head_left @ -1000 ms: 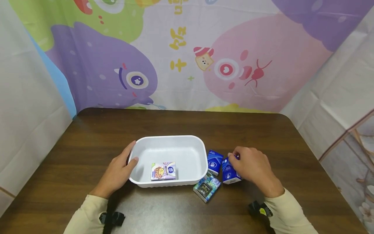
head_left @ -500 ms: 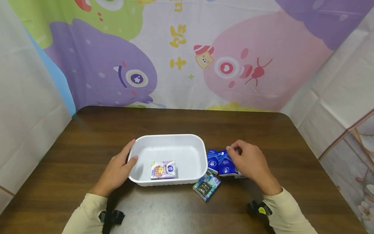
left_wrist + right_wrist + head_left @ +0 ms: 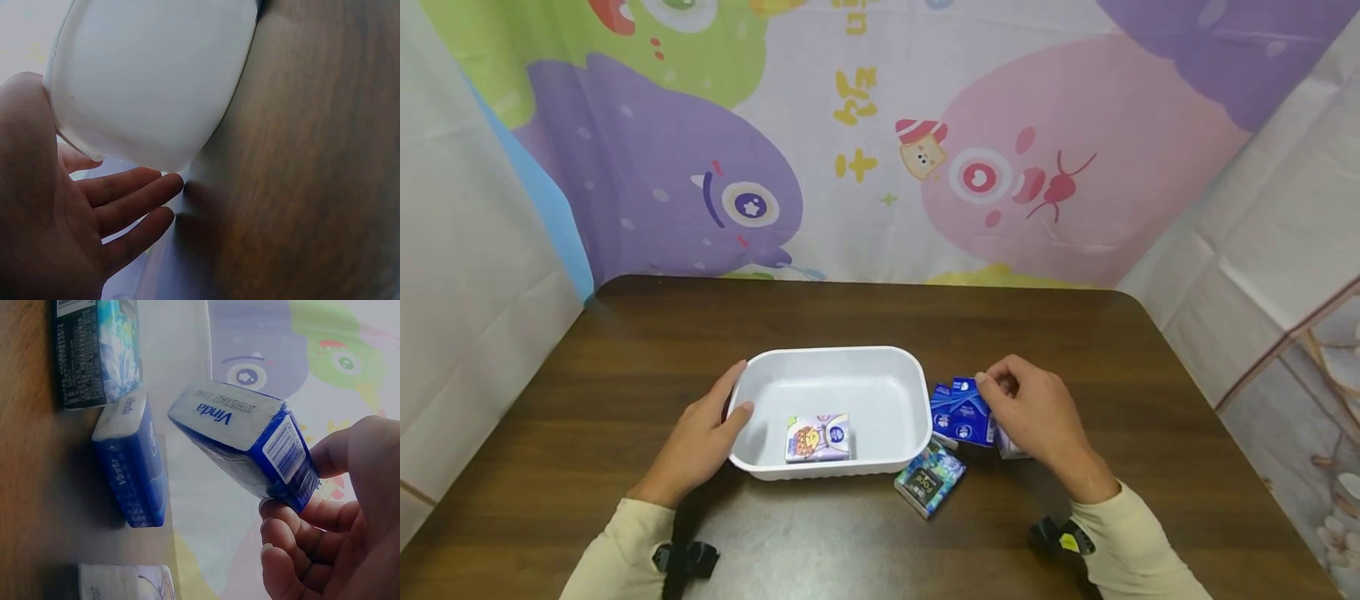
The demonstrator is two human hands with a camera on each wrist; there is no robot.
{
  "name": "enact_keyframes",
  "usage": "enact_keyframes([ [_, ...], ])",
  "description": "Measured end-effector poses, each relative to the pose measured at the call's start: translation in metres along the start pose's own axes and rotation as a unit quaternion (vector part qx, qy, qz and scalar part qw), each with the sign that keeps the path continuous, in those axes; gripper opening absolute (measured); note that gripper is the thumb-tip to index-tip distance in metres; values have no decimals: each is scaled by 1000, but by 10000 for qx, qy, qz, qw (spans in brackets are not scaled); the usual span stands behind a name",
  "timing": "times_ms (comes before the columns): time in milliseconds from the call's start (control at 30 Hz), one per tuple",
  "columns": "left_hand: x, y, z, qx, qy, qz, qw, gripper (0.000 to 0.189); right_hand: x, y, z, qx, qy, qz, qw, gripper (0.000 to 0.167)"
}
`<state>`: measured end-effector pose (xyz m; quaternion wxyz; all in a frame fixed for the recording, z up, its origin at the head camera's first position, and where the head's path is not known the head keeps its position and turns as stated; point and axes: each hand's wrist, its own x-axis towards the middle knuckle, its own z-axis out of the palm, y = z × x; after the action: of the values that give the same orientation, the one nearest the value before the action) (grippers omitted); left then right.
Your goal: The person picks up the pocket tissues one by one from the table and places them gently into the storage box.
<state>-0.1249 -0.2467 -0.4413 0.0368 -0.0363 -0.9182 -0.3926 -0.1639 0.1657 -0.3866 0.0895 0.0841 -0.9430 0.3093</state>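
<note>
Currently holds blue tissue packet (image 3: 973,417) pinched in curled fingers (image 3: 279,540) of right hand (image 3: 1037,412), to their left, raised off tabletop (image 3: 1037,325), just outside right rim of white tray (image 3: 883,404), with long axis apparently front to back. Rests left hand (image 3: 706,437), fingers loosely extended, against tray's opposite end.

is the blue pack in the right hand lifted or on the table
Lifted: the right wrist view shows the right hand pinching the blue pack clear of the table.
</note>
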Motion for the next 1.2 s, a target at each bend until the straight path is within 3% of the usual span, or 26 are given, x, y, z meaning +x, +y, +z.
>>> enact_keyframes([
  [1200,1,2,0,5,-34,-125,9999,62,2,-15,10,751,546,-376,9950,18],
])
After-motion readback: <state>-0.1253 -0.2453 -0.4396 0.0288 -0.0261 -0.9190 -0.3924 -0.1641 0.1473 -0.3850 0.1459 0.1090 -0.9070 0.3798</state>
